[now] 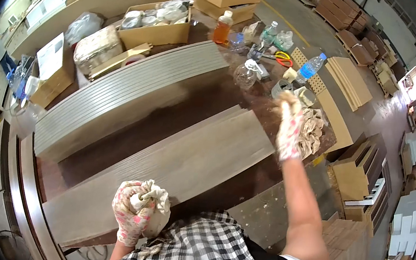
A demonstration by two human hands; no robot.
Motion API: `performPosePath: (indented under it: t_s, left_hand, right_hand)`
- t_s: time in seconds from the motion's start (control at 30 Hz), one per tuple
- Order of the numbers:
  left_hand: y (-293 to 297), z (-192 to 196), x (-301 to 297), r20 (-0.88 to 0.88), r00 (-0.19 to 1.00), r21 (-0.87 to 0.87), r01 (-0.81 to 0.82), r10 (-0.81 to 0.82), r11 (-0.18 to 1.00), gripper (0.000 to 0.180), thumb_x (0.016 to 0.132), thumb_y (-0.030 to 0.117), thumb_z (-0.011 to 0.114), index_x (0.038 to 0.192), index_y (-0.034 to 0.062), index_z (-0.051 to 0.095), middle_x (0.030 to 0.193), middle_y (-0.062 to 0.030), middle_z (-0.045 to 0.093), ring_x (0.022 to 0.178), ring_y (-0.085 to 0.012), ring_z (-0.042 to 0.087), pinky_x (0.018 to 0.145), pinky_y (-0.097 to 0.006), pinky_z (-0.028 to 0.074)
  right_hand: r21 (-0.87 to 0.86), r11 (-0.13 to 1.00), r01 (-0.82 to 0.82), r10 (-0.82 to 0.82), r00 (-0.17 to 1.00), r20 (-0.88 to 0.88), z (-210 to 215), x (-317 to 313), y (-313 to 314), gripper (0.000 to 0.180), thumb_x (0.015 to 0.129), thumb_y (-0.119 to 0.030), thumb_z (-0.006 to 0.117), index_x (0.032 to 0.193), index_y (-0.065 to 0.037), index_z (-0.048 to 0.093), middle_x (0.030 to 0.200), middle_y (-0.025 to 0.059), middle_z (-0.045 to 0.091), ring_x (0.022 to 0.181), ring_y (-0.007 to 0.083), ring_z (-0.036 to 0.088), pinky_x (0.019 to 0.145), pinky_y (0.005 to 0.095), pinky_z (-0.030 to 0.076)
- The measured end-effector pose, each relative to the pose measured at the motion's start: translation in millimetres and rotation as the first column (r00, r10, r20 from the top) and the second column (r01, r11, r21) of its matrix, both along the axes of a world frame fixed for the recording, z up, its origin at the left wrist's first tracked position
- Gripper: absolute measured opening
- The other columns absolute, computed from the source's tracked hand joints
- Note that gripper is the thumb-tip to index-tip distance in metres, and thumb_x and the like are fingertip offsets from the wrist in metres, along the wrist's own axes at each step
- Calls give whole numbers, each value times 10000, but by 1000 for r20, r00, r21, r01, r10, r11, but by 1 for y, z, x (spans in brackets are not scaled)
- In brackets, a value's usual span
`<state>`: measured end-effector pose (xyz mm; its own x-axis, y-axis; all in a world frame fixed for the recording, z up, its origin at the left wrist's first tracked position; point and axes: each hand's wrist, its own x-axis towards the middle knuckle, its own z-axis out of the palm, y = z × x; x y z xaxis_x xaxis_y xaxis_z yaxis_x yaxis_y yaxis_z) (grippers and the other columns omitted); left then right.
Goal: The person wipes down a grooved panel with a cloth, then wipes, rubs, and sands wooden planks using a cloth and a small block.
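Observation:
My left hand (129, 210), in a white glove with a pink pattern, is closed around a crumpled off-white cloth (155, 204) at the near edge of the work. Beside it lies a stack of long grey-brown boards (189, 154), their edges slightly fanned. My right hand (289, 126), in a matching glove, is stretched out past the right end of that stack. Motion smears its fingers, and whether they hold anything is unclear. Next to it are a heap of crumpled brown cloth or paper (311, 134) and a grey tape roll (279, 89).
Farther off stands a second stack of grey boards (135, 86). Behind it are an open carton of wrapped items (159, 31), an amber bottle (223, 28), a blue-labelled water bottle (311, 69) and orange-handled scissors (283, 59). Cut panels (357, 176) stand at right.

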<state>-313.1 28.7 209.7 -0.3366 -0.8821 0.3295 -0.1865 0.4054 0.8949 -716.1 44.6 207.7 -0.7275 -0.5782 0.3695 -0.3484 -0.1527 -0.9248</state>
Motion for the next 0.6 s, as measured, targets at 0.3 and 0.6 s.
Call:
performPosePath:
  t_s: [0.3, 0.6]
  left_hand:
    - [-8, -15, -10, 214, 976, 20, -54, 49, 998, 295, 609, 151, 698, 868, 72, 581, 924, -141, 611, 828, -308, 595, 725, -396, 476]
    - [-3, -1, -11, 216, 976, -59, 3, 10, 998, 269, 649, 171, 727, 873, 78, 609, 967, -138, 632, 901, -308, 612, 775, -414, 494]
  right_hand:
    - [456, 445, 771, -27, 520, -853, -77, -235, 10, 752, 789, -347, 602, 1400, -63, 268, 1366, 176, 397, 1287, 304, 346, 1088, 428, 219]
    - [241, 938, 249, -231, 968, -101, -4, -120, -34, 500, 905, -352, 538, 1289, -44, 454, 1182, 174, 547, 1069, 250, 533, 916, 374, 426]
